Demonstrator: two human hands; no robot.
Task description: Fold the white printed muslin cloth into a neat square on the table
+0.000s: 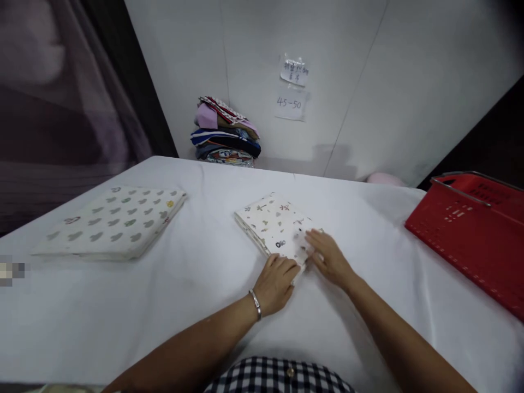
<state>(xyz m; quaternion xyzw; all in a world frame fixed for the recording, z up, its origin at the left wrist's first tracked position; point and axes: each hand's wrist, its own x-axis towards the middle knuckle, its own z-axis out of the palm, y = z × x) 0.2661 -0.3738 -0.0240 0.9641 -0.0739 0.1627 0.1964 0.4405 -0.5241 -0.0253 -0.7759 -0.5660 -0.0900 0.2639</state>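
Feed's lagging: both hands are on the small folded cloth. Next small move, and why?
Probably press its near corner flat: the left hand and right hand rest there on the cloth, which looks fully folded.

I have a single view to work from, a camera worn on the person's head, facing forward and down across the white table [172, 305]. It sits close in: the checked shirt front [278, 376] fills the bottom edge, and both forearms run up from there to the left hand [275, 284] and right hand [329, 259], just below mid-frame on the folded printed cloth [274, 221]. The lens is wide and slightly rolled, so the table's far edge drops toward the right. The wall [368, 82] closes the view beyond, and the right border cuts off the red basket [470, 229].
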